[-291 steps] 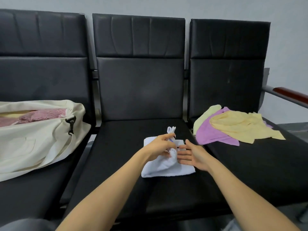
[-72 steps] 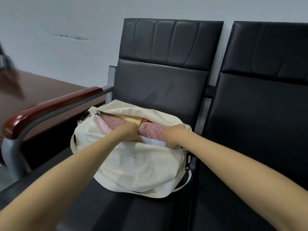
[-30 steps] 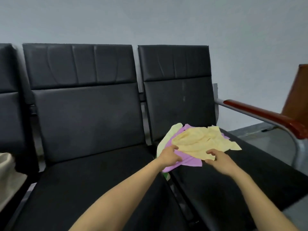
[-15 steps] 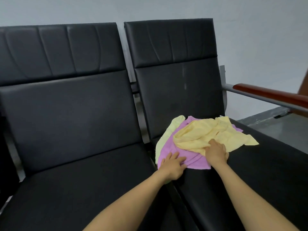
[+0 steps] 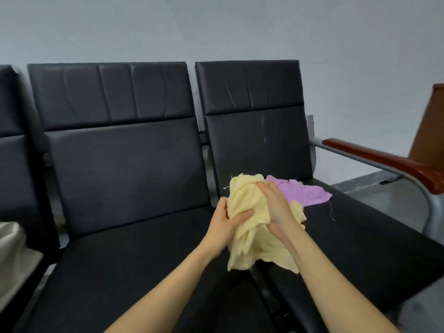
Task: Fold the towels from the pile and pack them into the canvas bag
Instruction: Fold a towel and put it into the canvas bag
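Note:
A crumpled yellow towel (image 5: 247,203) is lifted off the pile, hanging over the gap between the middle and right seats. My left hand (image 5: 224,222) grips its left side, thumb across the cloth. My right hand (image 5: 276,205) holds its right side, fingers curled into the fabric. A purple towel (image 5: 302,192) lies flat on the right seat behind my hands. A corner of the cream canvas bag (image 5: 12,255) shows at the left edge.
Three black padded seats stand in a row against a grey wall; the middle seat (image 5: 134,265) is bare. A metal armrest with a red-brown wooden top (image 5: 384,162) bounds the right seat. A brown wooden panel (image 5: 430,126) stands at far right.
Both hands went from pressing on the pile to gripping the yellow towel and lifting it toward me and left. The purple towel is now uncovered on the right seat.

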Motion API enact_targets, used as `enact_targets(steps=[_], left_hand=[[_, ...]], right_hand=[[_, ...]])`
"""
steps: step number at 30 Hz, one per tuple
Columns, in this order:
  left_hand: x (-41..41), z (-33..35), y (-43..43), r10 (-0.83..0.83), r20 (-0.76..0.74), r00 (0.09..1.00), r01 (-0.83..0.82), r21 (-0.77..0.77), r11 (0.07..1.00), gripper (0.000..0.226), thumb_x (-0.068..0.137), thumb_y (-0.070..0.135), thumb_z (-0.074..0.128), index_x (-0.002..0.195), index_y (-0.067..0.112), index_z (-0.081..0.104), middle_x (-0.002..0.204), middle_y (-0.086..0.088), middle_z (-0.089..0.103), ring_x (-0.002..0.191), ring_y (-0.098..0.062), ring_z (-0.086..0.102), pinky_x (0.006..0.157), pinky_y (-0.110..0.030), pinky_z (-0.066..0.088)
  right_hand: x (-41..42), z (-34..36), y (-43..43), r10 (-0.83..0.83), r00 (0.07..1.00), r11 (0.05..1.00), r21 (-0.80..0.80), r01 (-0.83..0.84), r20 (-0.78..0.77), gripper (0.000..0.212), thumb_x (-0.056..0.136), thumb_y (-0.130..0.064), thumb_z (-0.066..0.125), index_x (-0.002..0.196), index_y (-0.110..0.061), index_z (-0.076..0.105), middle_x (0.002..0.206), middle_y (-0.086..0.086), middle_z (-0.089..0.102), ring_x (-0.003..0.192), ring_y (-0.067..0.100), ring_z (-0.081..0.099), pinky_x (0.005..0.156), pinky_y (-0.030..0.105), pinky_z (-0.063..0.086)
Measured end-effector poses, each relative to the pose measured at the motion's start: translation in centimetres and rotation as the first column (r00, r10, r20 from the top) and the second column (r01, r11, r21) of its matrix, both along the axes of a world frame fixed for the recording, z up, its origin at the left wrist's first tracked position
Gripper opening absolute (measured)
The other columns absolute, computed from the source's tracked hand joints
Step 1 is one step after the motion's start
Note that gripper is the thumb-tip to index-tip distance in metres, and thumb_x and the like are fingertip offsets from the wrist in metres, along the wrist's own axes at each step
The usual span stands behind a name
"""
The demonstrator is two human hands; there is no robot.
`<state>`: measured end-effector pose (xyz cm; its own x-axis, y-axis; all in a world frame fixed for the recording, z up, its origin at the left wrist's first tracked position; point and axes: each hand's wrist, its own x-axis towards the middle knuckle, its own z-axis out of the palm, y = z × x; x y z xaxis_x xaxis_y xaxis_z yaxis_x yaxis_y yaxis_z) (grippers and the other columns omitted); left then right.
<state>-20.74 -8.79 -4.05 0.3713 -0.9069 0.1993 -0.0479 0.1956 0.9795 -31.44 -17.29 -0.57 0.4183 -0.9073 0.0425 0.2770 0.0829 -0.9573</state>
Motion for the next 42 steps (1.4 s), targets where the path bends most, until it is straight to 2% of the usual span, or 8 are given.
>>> enact_targets(steps=[14, 18, 22, 27, 31, 34, 38, 42], left_hand=[[11.0, 10.3, 22.9, 0.489, 0.054, 0.871, -0.481, -0.117, 0.869, 0.048, 0.07, 0.029, 0.083, 0.1, 0.015, 0.048, 0.094, -0.006, 0.054, 0.084, -0.02, 0.056, 0.07, -0.029, 0.046], [13.5, 10.9, 27.6, 0.277, 0.357, 0.892, -0.382, 0.27, 0.884, 0.042, 0.073, 0.034, 0.081, 0.107, 0.016, 0.063, 0.103, 0.0, 0.069, 0.093, -0.017, 0.068, 0.078, -0.03, 0.055], [16.0, 8.3, 31.5, 0.023, 0.559, 0.829, -0.405, 0.573, 0.713, 0.035, 0.079, 0.03, 0.075, 0.107, 0.012, 0.067, 0.105, 0.0, 0.068, 0.095, -0.015, 0.064, 0.087, -0.029, 0.052], [16.8, 8.0, 32.5, 0.28, 0.288, 0.916, -0.362, 0.287, 0.887, 0.018, 0.082, 0.022, 0.073, 0.098, 0.015, 0.069, 0.095, -0.006, 0.069, 0.092, -0.019, 0.065, 0.077, -0.03, 0.048], [14.8, 10.0, 30.5, 0.129, 0.398, 0.908, -0.22, 0.192, 0.956, 0.025, 0.086, 0.004, 0.065, 0.106, 0.018, 0.07, 0.1, 0.004, 0.069, 0.092, -0.004, 0.063, 0.082, -0.015, 0.049], [15.5, 9.8, 30.0, 0.201, 0.496, 0.845, -0.316, 0.159, 0.935, 0.024, 0.08, 0.011, 0.072, 0.1, 0.023, 0.067, 0.093, 0.002, 0.065, 0.083, -0.008, 0.059, 0.077, -0.021, 0.047], [17.7, 6.9, 31.5, 0.146, 0.685, 0.713, -0.527, 0.386, 0.757, 0.015, 0.081, 0.015, 0.063, 0.096, 0.014, 0.06, 0.087, 0.0, 0.058, 0.08, -0.016, 0.055, 0.068, -0.028, 0.044], [19.0, 4.7, 33.1, 0.385, 0.506, 0.772, -0.587, 0.332, 0.739, 0.019, 0.084, 0.016, 0.066, 0.102, 0.013, 0.063, 0.094, -0.001, 0.062, 0.09, -0.018, 0.058, 0.076, -0.029, 0.046]], right_hand=[[9.1, 11.3, 18.7, 0.14, 0.978, 0.884, -0.425, -0.193, -0.152, 0.011, 0.092, -0.021, 0.051, 0.099, -0.013, 0.056, 0.088, -0.001, 0.057, 0.077, 0.012, 0.053, 0.067, 0.028, 0.042], [10.9, 11.1, 20.2, 0.029, 0.974, 0.819, -0.554, -0.151, -0.223, 0.012, 0.096, -0.023, 0.046, 0.102, -0.016, 0.053, 0.086, -0.003, 0.051, 0.075, 0.013, 0.048, 0.066, 0.03, 0.038], [12.2, 9.8, 19.7, -0.063, 0.979, 0.879, -0.474, -0.037, -0.194, 0.016, 0.1, -0.022, 0.039, 0.107, -0.013, 0.051, 0.092, -0.001, 0.053, 0.086, 0.019, 0.051, 0.066, 0.029, 0.039], [13.3, 6.0, 19.9, 0.025, 0.664, 0.625, -0.507, -0.594, -0.748, 0.052, 0.087, -0.011, 0.06, 0.135, -0.022, 0.045, 0.134, -0.004, 0.045, 0.127, 0.018, 0.041, 0.088, 0.027, 0.038], [14.3, 4.8, 23.1, 0.418, 0.527, 0.424, -0.355, -0.833, -0.74, 0.053, 0.086, -0.019, 0.069, 0.135, -0.028, 0.049, 0.127, -0.007, 0.058, 0.12, 0.005, 0.05, 0.098, 0.029, 0.044], [14.8, 4.9, 22.5, 0.398, 0.705, 0.593, -0.422, -0.686, -0.587, 0.016, 0.096, -0.016, 0.055, 0.103, -0.024, 0.068, 0.097, 0.006, 0.068, 0.093, 0.015, 0.061, 0.088, 0.041, 0.053], [14.1, 6.5, 20.0, 0.22, 0.918, 0.827, -0.435, -0.355, -0.331, 0.025, 0.101, -0.019, 0.042, 0.099, -0.03, 0.065, 0.102, -0.001, 0.065, 0.1, 0.021, 0.061, 0.089, 0.042, 0.051], [13.0, 5.9, 18.3, 0.005, 0.85, 0.861, -0.431, -0.271, -0.526, 0.026, 0.096, -0.03, 0.047, 0.117, -0.017, 0.054, 0.114, 0.003, 0.059, 0.101, 0.021, 0.056, 0.085, 0.039, 0.047]])
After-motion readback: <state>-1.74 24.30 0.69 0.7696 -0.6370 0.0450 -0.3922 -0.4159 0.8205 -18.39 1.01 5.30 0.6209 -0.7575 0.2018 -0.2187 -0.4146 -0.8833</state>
